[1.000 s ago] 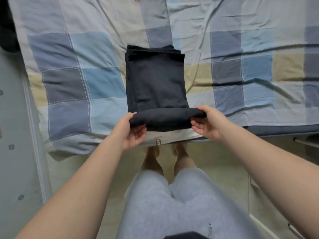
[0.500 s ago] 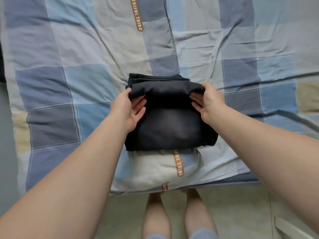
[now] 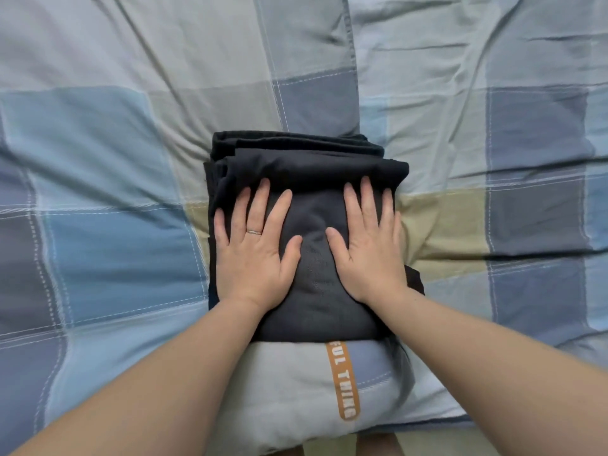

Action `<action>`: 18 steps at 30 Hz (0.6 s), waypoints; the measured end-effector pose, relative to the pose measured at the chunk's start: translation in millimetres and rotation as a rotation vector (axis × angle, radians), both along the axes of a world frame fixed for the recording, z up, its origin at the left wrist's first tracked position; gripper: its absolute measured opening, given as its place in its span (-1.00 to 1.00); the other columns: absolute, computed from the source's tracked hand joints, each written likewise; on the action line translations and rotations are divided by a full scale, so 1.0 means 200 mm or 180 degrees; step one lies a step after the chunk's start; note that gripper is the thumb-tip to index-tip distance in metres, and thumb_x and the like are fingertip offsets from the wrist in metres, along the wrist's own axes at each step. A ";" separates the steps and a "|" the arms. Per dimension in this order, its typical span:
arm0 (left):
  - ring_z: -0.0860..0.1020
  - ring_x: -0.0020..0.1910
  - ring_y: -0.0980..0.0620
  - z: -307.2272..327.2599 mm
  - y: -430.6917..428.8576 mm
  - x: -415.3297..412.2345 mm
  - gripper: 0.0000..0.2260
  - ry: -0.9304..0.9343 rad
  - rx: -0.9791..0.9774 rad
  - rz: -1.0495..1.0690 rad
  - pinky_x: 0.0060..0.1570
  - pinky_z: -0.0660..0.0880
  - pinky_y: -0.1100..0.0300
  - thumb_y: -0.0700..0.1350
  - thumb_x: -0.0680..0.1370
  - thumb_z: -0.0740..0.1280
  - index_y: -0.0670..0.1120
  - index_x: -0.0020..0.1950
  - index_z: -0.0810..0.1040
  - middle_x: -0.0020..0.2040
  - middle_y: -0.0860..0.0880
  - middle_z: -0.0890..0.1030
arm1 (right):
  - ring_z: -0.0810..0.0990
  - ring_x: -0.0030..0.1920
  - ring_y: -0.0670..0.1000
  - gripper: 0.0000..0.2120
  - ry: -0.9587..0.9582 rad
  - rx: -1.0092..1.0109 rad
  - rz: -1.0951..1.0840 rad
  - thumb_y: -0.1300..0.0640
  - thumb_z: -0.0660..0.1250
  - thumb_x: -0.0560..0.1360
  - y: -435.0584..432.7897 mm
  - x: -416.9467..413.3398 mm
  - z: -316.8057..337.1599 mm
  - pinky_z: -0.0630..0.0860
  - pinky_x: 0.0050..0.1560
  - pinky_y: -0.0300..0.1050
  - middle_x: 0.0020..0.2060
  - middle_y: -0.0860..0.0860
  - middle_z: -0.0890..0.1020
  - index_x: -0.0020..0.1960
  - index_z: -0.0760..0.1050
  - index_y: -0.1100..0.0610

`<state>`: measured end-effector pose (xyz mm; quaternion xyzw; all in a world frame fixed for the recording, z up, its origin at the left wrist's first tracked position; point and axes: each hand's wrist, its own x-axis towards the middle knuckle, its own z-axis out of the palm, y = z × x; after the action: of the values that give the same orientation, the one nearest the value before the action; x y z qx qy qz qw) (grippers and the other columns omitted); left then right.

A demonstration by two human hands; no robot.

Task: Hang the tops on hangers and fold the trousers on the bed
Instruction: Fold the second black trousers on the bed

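Trousers (image 3: 306, 166) folded on the checked duvet (image 3: 98, 192); I see left hand (image 3: 255, 248) and right hand (image 3: 370, 250) pressing flat, fingers straight, gripping nothing.

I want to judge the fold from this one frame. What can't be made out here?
Head view only:
The trousers: the cloth under the left hand and right hand is covered by the palms; inner layers are hidden by the top fold.
The orange label on the bed cover: its first letters lie under the trousers.
Tops and hangers: none in frame.
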<state>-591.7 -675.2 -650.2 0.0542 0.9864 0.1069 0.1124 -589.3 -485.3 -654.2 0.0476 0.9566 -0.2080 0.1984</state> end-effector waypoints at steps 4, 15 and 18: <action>0.09 0.59 -0.06 -0.03 0.00 0.02 -0.36 0.0284 0.0091 0.0209 0.54 -0.02 -0.18 0.21 0.58 0.15 0.04 0.62 0.16 0.62 -0.02 0.19 | -0.11 0.62 0.20 -0.29 0.0231 -0.0277 -0.0168 -0.22 0.09 0.61 -0.01 0.01 -0.02 -0.02 0.56 0.28 0.64 -0.02 -0.07 0.65 -0.05 0.02; 0.35 0.47 -0.11 0.13 0.05 0.00 0.03 -0.0082 0.1117 0.2766 0.34 0.34 -0.03 0.43 0.28 0.47 -0.04 0.56 0.16 0.50 -0.07 0.37 | 0.48 0.29 -0.25 -0.09 -0.0471 -0.2018 -0.2339 -0.17 0.59 0.28 0.09 0.01 0.10 0.41 0.30 -0.23 0.33 -0.22 0.47 0.50 0.23 -0.07; 0.57 0.20 -0.14 0.15 -0.03 -0.07 -0.23 -0.0552 0.1007 0.3041 0.03 0.39 0.06 0.53 0.22 0.39 0.07 0.20 0.32 0.10 0.08 0.57 | 0.68 0.07 -0.15 -0.41 -0.1094 -0.2558 -0.2520 -0.12 0.61 0.27 0.20 0.01 0.10 0.60 0.05 -0.18 0.07 -0.14 0.71 0.23 0.53 -0.02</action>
<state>-604.7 -681.4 -621.0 -0.3955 0.8599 0.2985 0.1229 -587.0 -445.4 -634.5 0.3552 0.6664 -0.6017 0.2603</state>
